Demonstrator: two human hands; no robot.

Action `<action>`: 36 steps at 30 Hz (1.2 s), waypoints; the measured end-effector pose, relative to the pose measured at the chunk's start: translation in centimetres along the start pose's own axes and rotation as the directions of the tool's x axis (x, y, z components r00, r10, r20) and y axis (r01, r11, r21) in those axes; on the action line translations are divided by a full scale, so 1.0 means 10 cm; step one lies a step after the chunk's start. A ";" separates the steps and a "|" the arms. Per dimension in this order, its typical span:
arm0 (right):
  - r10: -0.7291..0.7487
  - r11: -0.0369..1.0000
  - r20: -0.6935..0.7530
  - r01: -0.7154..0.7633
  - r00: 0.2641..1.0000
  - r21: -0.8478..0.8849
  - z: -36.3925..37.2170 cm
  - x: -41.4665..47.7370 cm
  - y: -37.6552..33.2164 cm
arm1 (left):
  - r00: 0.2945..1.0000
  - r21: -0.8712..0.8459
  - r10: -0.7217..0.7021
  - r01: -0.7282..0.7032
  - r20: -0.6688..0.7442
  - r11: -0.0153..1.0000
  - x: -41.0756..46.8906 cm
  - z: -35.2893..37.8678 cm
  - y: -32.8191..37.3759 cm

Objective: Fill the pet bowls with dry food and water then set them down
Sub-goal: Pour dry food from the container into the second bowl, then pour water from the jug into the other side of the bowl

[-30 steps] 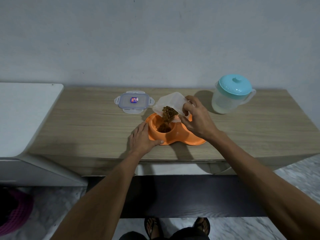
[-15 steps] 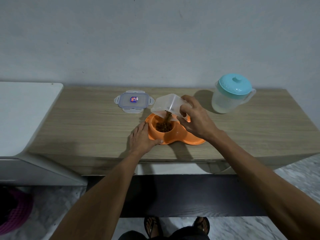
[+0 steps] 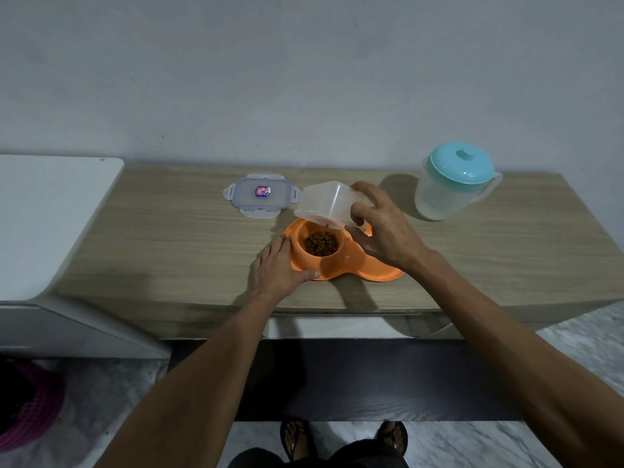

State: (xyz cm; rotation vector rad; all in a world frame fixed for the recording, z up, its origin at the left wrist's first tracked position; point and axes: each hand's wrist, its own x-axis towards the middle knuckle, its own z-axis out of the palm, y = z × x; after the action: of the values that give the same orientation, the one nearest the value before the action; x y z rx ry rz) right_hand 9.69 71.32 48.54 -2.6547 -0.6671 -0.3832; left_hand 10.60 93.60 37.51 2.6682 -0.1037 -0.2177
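An orange double pet bowl (image 3: 341, 266) sits on the wooden counter (image 3: 169, 244). Its left well holds brown dry food (image 3: 320, 243); the right well is hidden under my right hand. My right hand (image 3: 385, 228) grips a clear plastic food container (image 3: 326, 206), tipped nearly upside down over the left well, with one last piece falling out. My left hand (image 3: 278, 270) rests flat against the bowl's left rim, thumb along its front edge. A translucent water pitcher (image 3: 452, 185) with a teal lid stands at the back right.
The container's clip-on lid (image 3: 261, 195) lies flat behind the bowl. A white appliance top (image 3: 44, 211) adjoins the counter on the left. A pink mesh basket (image 3: 30, 407) sits on the floor at lower left. My feet in sandals (image 3: 341, 437) stand below.
The container tipped further over, from slanted to nearly inverted, and its kibble poured into the left well. The left hand stayed against the bowl.
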 end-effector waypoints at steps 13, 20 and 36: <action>0.171 0.978 -0.124 -0.153 0.978 0.143 0.04 0.13 0.15 | 1.000 -0.001 -0.013 0.013 0.004 1.000 0.00 0.00 0.00; 0.724 0.586 -0.082 -0.547 0.685 0.598 0.27 0.56 0.38 | 1.000 -0.012 -0.020 0.020 0.009 1.000 0.01 0.02 -0.02; 0.904 0.146 0.212 -0.735 0.371 0.663 0.76 1.07 0.88 | 1.000 0.016 -0.003 0.004 -0.023 1.000 0.01 0.07 -0.03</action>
State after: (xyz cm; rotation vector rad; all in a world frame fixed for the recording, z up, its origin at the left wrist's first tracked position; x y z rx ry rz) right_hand 24.46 71.56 42.87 -1.7590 0.7337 -0.0633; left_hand 10.60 93.56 36.77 2.6868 -0.0938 -0.1881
